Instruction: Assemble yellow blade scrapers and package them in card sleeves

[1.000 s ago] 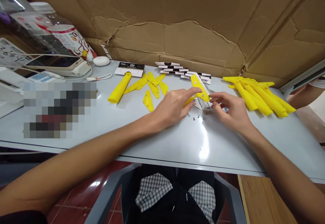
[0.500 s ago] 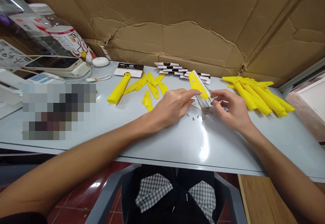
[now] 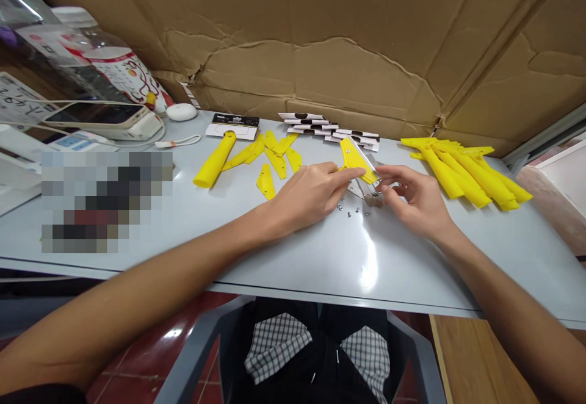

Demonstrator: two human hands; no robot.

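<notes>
My left hand (image 3: 311, 195) is closed on a yellow scraper head (image 3: 356, 158), its index finger pressed along the lower end. A bright metal strip runs down the head's right edge. At that lower right end, my right hand (image 3: 414, 199) has thumb and fingertips drawn together; whatever they pinch is too small to make out. Beneath both hands lie flat metal blades (image 3: 372, 198), partly covered. Several small screws (image 3: 349, 213) are scattered just in front of them. Left of my left hand lie several yellow plates with holes (image 3: 264, 181).
Yellow scraper handles (image 3: 462, 175) are piled at the right. A yellow tube handle (image 3: 215, 160) rests on a black-and-white card (image 3: 232, 126). Folded cards (image 3: 311, 124) lie against the cardboard wall (image 3: 357, 80). Bottles (image 3: 123, 68), a phone (image 3: 98, 113) and cables crowd the left.
The scraper head has come slightly lower and toward me, with my left index finger shifted a little right along it. My right fingertips have moved slightly left, closer against its edge.
</notes>
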